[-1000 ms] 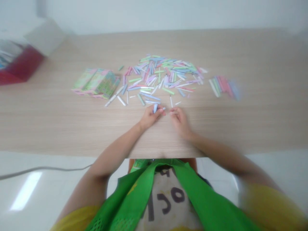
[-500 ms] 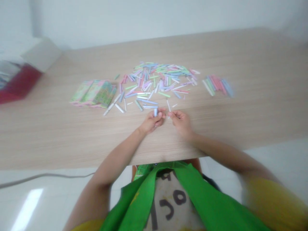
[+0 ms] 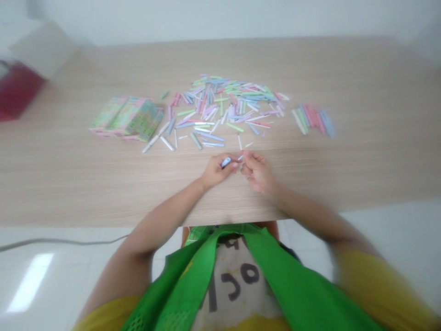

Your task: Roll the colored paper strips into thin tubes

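My left hand [image 3: 217, 171] is closed around a light-blue pen part [image 3: 226, 162], which slants out between thumb and fingers. Close at its right, my right hand [image 3: 259, 172] pinches a small pale piece [image 3: 240, 157] with thumb and forefinger. That piece points toward the left fingertips; whether it joins the blue part is too blurred to tell. Just beyond the hands lie a thin white stick [image 3: 240, 141] and a blue pen part [image 3: 213, 144]. Behind them spreads a loose heap of pastel pen parts [image 3: 220, 103] in blue, green, pink, purple and white.
Patterned green-and-pink boxes [image 3: 126, 117] stand left of the heap. To its right lies a neat row of pastel pen parts [image 3: 313, 119]. A red container [image 3: 20, 89] is at the far left of the wooden table [image 3: 372, 138]. A cable [image 3: 69, 241] runs below the table edge.
The blue pen part in my left hand has tipped from upright to slanting. My right hand has turned, and its fingertips now hold a pale piece close to the left fingers. The view has shifted slightly.
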`<act>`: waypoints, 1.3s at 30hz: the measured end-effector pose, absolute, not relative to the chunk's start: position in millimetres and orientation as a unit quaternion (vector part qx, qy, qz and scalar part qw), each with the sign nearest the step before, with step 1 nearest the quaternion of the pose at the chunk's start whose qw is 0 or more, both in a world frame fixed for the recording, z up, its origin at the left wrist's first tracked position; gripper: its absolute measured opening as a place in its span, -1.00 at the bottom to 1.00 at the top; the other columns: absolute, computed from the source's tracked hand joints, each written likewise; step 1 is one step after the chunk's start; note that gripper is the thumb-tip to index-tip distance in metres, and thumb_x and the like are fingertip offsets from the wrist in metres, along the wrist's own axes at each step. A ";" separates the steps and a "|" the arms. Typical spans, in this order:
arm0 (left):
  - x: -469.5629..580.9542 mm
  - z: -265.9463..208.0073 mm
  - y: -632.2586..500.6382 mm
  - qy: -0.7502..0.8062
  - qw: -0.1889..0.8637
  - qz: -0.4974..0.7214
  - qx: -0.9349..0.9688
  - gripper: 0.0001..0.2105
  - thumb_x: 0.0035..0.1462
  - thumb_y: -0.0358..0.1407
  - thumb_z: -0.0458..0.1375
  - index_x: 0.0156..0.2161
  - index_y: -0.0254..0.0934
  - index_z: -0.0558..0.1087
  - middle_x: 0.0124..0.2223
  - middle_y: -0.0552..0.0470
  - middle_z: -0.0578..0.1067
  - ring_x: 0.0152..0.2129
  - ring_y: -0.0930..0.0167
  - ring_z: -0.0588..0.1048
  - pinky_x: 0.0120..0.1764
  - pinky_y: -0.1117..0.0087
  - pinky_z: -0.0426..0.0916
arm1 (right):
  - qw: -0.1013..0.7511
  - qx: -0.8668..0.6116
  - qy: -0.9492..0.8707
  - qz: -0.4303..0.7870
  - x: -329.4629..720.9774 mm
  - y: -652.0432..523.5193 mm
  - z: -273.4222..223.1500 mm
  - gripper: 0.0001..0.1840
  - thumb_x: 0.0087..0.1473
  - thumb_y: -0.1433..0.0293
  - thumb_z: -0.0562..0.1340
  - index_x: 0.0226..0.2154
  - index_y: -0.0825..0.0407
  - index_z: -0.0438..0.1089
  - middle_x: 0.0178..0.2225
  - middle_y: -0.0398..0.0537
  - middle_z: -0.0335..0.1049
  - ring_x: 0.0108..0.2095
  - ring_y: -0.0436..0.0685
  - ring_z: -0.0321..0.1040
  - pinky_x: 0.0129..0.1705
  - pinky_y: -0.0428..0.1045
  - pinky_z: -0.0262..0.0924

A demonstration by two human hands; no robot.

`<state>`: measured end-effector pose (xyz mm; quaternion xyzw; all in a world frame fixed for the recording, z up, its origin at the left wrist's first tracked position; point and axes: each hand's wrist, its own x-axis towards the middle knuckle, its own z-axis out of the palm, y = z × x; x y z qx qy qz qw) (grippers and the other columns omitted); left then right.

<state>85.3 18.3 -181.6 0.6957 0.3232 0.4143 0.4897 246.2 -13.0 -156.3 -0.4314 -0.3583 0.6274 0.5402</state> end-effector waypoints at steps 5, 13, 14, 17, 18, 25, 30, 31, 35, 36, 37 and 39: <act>86.2 -184.7 18.5 0.329 0.396 0.362 0.777 -0.66 0.33 -0.10 0.04 -0.26 -0.33 0.50 -0.50 0.05 0.51 -0.58 0.49 0.39 -0.39 0.47 0.26 | 0.552 -0.409 -0.334 0.645 243.3 -15.7 -159.0 -0.48 -0.10 -0.09 0.40 -0.31 -0.07 0.32 -0.74 -0.47 -0.18 -0.73 -0.12 -0.25 -0.63 -0.06 -0.28; 92.3 -190.7 20.6 0.364 0.238 0.243 0.867 -0.77 0.12 -0.38 0.02 -0.19 -0.30 0.50 -0.33 -0.08 0.59 -0.38 0.29 0.53 -0.28 0.37 0.30 | 0.514 -0.424 -0.308 0.680 233.4 -14.1 -162.4 -0.49 0.06 -0.13 0.28 -0.45 -0.04 0.26 -0.75 -0.44 -0.25 -0.74 -0.10 -0.34 -0.66 -0.04 -0.31; 92.2 -191.0 20.9 0.370 0.239 0.240 0.865 -0.77 0.13 -0.37 0.02 -0.20 -0.30 0.51 -0.34 -0.08 0.59 -0.38 0.29 0.52 -0.28 0.37 0.30 | 0.512 -0.422 -0.310 0.681 232.7 -14.2 -163.4 -0.48 0.06 -0.14 0.27 -0.46 -0.04 0.25 -0.75 -0.44 -0.25 -0.74 -0.10 -0.34 -0.66 -0.03 -0.32; 91.5 -190.4 21.9 0.384 0.253 0.244 0.854 -0.80 0.16 -0.34 0.02 -0.25 -0.29 0.50 -0.38 -0.05 0.57 -0.44 0.32 0.50 -0.32 0.38 0.28 | 0.510 -0.418 -0.318 0.681 232.5 -14.0 -166.1 -0.49 0.08 -0.13 0.27 -0.45 -0.05 0.26 -0.74 -0.44 -0.26 -0.73 -0.10 -0.35 -0.64 -0.03 -0.32; 91.3 -189.8 22.2 0.384 0.262 0.248 0.850 -0.81 0.16 -0.34 0.03 -0.26 -0.29 0.50 -0.38 -0.04 0.56 -0.45 0.33 0.49 -0.33 0.39 0.28 | 0.512 -0.418 -0.316 0.680 232.9 -13.6 -166.6 -0.51 0.09 -0.11 0.27 -0.44 -0.05 0.27 -0.74 -0.44 -0.26 -0.73 -0.09 -0.34 -0.64 -0.03 -0.32; 89.8 -188.3 22.2 0.376 0.320 0.269 0.827 -0.80 0.18 -0.34 0.03 -0.23 -0.31 0.51 -0.37 -0.01 0.57 -0.43 0.37 0.49 -0.31 0.43 0.30 | 0.501 -0.401 -0.287 0.711 237.0 -12.7 -169.5 -0.51 0.18 -0.02 0.24 -0.54 -0.05 0.17 -0.76 -0.41 -0.26 -0.73 -0.09 -0.35 -0.58 -0.02 -0.21; 87.8 -189.4 23.3 0.367 0.319 0.269 0.831 -0.76 0.13 -0.38 0.06 -0.16 -0.32 0.54 -0.39 0.00 0.57 -0.44 0.38 0.49 -0.30 0.44 0.29 | 0.513 -0.373 -0.320 0.704 235.5 -16.6 -173.9 -0.50 0.06 -0.06 0.32 -0.51 -0.05 0.19 -0.75 -0.43 -0.24 -0.74 -0.11 -0.32 -0.61 -0.03 -0.26; 87.6 -188.6 23.8 0.361 0.326 0.273 0.830 -0.77 0.13 -0.38 0.07 -0.16 -0.33 0.54 -0.39 0.01 0.57 -0.45 0.39 0.48 -0.30 0.44 0.28 | 0.522 -0.376 -0.330 0.691 235.3 -17.0 -174.5 -0.51 0.05 -0.07 0.33 -0.48 -0.05 0.22 -0.75 -0.43 -0.23 -0.74 -0.12 -0.31 -0.62 -0.04 -0.25; 88.1 -183.5 24.9 0.354 0.378 0.284 0.807 -0.79 0.24 -0.26 0.08 -0.26 -0.33 0.52 -0.44 0.05 0.55 -0.49 0.44 0.45 -0.31 0.46 0.27 | 0.565 -0.427 -0.371 0.600 235.3 -16.7 -177.0 -0.52 0.02 -0.09 0.33 -0.38 -0.03 0.32 -0.73 -0.42 -0.08 -0.72 -0.12 -0.18 -0.62 -0.07 -0.15; 88.3 -182.8 24.9 0.355 0.390 0.286 0.800 -0.76 0.26 -0.23 0.08 -0.29 -0.33 0.51 -0.45 0.06 0.54 -0.50 0.45 0.44 -0.32 0.47 0.26 | 0.576 -0.440 -0.379 0.576 235.4 -16.5 -178.1 -0.51 0.01 -0.09 0.34 -0.38 -0.02 0.34 -0.72 -0.40 -0.01 -0.71 -0.13 -0.14 -0.63 -0.08 -0.15; 88.4 -182.7 24.9 0.357 0.397 0.288 0.795 -0.75 0.27 -0.20 0.08 -0.31 -0.34 0.50 -0.46 0.06 0.53 -0.50 0.45 0.44 -0.32 0.47 0.26 | 0.584 -0.448 -0.389 0.553 235.4 -16.6 -179.3 -0.51 -0.01 -0.09 0.35 -0.38 -0.01 0.35 -0.70 -0.37 0.05 -0.70 -0.13 -0.11 -0.63 -0.08 -0.15; 88.5 -183.9 24.9 0.356 0.402 0.291 0.792 -0.74 0.26 -0.19 0.10 -0.33 -0.34 0.49 -0.45 0.06 0.53 -0.48 0.45 0.44 -0.32 0.47 0.26 | 0.593 -0.456 -0.414 0.518 235.1 -17.4 -181.5 -0.52 -0.02 -0.07 0.37 -0.38 0.01 0.39 -0.66 -0.33 0.15 -0.67 -0.13 -0.03 -0.62 -0.09 -0.13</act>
